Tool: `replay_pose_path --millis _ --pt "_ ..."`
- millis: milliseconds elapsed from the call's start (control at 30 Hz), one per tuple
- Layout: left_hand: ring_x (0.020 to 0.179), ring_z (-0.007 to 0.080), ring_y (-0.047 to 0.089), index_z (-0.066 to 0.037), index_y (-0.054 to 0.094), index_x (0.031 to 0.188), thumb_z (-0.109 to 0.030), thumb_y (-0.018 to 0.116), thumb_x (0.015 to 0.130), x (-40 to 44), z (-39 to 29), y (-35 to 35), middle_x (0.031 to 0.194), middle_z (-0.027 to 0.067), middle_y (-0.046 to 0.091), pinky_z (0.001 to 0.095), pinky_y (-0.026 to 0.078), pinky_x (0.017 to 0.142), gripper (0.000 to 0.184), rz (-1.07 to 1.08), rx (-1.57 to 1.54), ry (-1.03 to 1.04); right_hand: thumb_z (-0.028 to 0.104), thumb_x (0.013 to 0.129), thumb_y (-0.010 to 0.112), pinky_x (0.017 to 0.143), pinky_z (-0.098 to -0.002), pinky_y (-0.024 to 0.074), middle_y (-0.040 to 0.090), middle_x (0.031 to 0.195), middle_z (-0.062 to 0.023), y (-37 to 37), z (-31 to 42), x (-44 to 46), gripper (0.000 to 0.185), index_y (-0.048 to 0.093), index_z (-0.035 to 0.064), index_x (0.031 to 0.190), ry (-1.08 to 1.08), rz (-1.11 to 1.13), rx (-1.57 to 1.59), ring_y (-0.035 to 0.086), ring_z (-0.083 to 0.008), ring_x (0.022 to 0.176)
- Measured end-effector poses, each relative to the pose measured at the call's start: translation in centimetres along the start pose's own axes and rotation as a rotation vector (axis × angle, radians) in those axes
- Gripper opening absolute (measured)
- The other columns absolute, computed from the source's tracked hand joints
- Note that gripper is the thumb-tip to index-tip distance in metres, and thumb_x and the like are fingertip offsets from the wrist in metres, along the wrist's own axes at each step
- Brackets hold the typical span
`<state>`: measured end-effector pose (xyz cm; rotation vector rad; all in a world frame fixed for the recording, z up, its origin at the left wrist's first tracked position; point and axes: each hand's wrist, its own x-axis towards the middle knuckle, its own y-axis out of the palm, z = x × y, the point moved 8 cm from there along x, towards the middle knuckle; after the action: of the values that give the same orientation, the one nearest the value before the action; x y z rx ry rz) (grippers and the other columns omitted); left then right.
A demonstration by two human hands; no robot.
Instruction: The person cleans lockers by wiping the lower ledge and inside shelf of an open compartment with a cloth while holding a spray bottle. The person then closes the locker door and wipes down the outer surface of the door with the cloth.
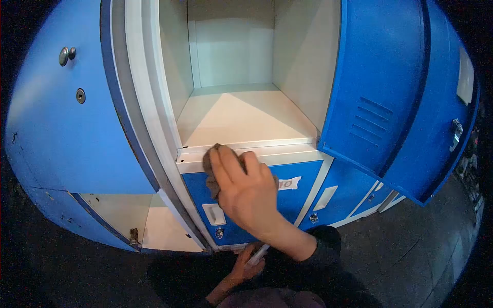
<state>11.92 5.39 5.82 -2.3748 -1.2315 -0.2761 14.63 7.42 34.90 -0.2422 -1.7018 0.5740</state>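
Observation:
My right hand point(246, 192) is closed on a dark grey-brown cloth point(210, 167), pressed to the white front ledge point(287, 152) of an open locker compartment point(246, 115). Below that ledge is a shut blue locker door point(197, 187) with a white label point(289, 183), partly behind my hand. Lower down, in shadow, my left hand point(248, 264) is closed round a thin whitish object point(258, 255) that I cannot make out.
An open blue door point(380, 87) with vent slits stands at the right. A light blue door point(67, 118) swings out at the left, above another open compartment point(167, 228). More shut blue doors point(339, 192) run to the lower right, above a dark floor point(400, 256).

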Motion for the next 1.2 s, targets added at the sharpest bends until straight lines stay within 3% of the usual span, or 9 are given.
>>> replay_pose_path --millis 167,267,367,500,700,800,900,1033,1200 --pt "0.100 0.0239 0.060 -0.003 0.044 0.125 -0.006 0.061 0.077 0.4 0.7 0.3 0.109 0.0139 0.059 0.0370 0.046 0.088 0.051 0.042 -0.012 -0.080 0.019 0.071 0.057 0.057 -0.0341 0.0415 0.058 0.116 -0.0021 -2.5 -5.3 -2.1 0.048 0.057 0.0073 0.118 0.117 0.034 -0.181 0.054 -0.0192 0.083" --pt "0.101 0.0224 0.060 -0.003 0.044 0.124 -0.005 0.061 0.077 0.2 1.2 0.4 0.110 0.0144 0.059 0.0356 0.047 0.087 0.050 0.027 -0.117 -0.136 0.011 0.057 0.066 0.069 -0.0337 0.0448 0.058 0.119 -0.0063 -4.7 -8.0 -3.3 0.067 0.055 0.0062 0.123 0.149 0.077 -0.366 0.055 -0.0232 0.086" --pt "0.100 0.0226 0.061 -0.003 0.044 0.123 -0.004 0.061 0.077 0.1 1.3 0.3 0.109 0.0149 0.059 0.0355 0.048 0.086 0.049 0.023 -0.093 -0.109 0.020 0.071 0.057 0.061 -0.0336 0.0399 0.059 0.113 0.0002 -5.4 -9.3 -3.5 0.044 0.061 0.0094 0.114 0.095 0.069 -0.577 0.054 -0.0182 0.078" --pt "0.099 0.0225 0.061 -0.003 0.044 0.123 -0.004 0.061 0.078 0.1 2.8 0.5 0.107 0.0142 0.060 0.0360 0.048 0.085 0.048 0.013 -0.207 -0.095 0.019 0.072 0.056 0.060 -0.0335 0.0395 0.060 0.109 -0.0036 -5.3 -8.6 -3.1 0.041 0.061 0.0054 0.110 0.024 0.088 -0.742 0.054 -0.0176 0.075" --pt "0.097 0.0219 0.061 -0.003 0.045 0.123 -0.003 0.060 0.078 -0.2 3.0 0.5 0.104 0.0128 0.061 0.0361 0.049 0.083 0.048 -0.041 -0.151 -0.043 0.013 0.066 0.059 0.060 -0.0366 0.0460 0.059 0.094 -0.0076 -4.4 -10.1 -1.7 0.037 0.061 0.0025 0.101 0.207 0.256 -0.497 0.057 -0.0241 0.071" --pt "0.096 0.0220 0.061 -0.004 0.045 0.123 -0.003 0.060 0.078 0.1 3.0 0.7 0.103 0.0124 0.061 0.0369 0.049 0.083 0.048 0.014 -0.124 -0.040 0.010 0.064 0.060 0.062 -0.0384 0.0473 0.059 0.091 -0.0084 -5.4 -9.3 -2.2 0.034 0.062 0.0026 0.098 0.156 0.103 -0.451 0.057 -0.0269 0.071" --pt "0.095 0.0221 0.061 -0.003 0.044 0.123 -0.003 0.059 0.079 0.1 1.6 0.3 0.105 0.0128 0.061 0.0379 0.048 0.084 0.047 0.055 0.035 0.037 0.006 0.063 0.060 0.062 -0.0375 0.0477 0.059 0.090 -0.0085 -7.7 -8.2 -2.9 0.034 0.061 0.0020 0.096 0.131 0.099 -0.305 0.058 -0.0270 0.073" --pt "0.098 0.0213 0.060 -0.003 0.043 0.124 -0.005 0.060 0.079 -0.1 2.6 0.2 0.108 0.0140 0.059 0.0374 0.048 0.085 0.048 0.030 -0.041 -0.045 0.003 0.061 0.060 0.064 -0.0362 0.0476 0.061 0.097 -0.0087 -11.2 -5.7 -3.4 0.037 0.062 0.0010 0.098 0.125 0.058 -0.173 0.057 -0.0272 0.075" --pt "0.103 0.0218 0.060 -0.004 0.041 0.126 -0.006 0.062 0.079 -0.1 3.3 0.5 0.110 0.0151 0.059 0.0363 0.048 0.086 0.052 0.005 -0.234 -0.100 0.006 0.061 0.063 0.065 -0.0346 0.0469 0.061 0.102 -0.0065 -8.2 -8.1 -1.5 0.041 0.062 0.0030 0.102 0.022 0.065 -0.494 0.056 -0.0262 0.074"
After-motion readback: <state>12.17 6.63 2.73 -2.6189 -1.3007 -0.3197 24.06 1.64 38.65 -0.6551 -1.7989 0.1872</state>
